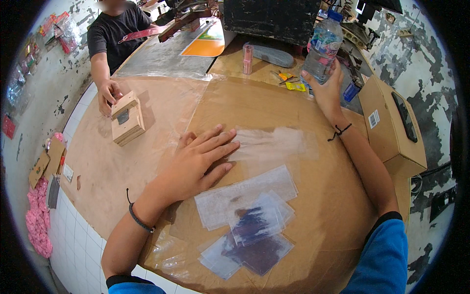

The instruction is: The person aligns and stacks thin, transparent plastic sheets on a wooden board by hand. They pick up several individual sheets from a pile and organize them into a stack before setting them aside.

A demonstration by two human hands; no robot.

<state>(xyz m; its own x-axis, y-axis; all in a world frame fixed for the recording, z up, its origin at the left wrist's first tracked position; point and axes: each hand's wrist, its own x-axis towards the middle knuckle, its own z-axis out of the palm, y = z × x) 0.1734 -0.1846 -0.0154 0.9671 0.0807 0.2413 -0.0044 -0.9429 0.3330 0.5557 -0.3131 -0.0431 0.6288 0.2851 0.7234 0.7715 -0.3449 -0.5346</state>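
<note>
My left hand (203, 154) lies flat on the brown-covered table (323, 220), its fingers stretched out. Their tips touch the left end of a thin see-through plastic strip (274, 142). Up at the far right, my right hand (327, 85) grips the lower part of a large water bottle (322, 46) with a blue cap; the bottle stands roughly upright, leaning a little right. Just nearer than my left hand is a wide plastic sleeve (249, 193). Several smaller plastic sheets (262, 218), some with dark purple patches (259, 255), overlap it and one another.
Across the left side a co-worker's hand (108, 95) touches a wooden block (128, 120) with a slot. A pink roll (247, 59), a grey oblong stone (269, 55) and yellow packets (295, 86) lie far back. A cardboard box (391, 127) bearing a phone (404, 116) stands right.
</note>
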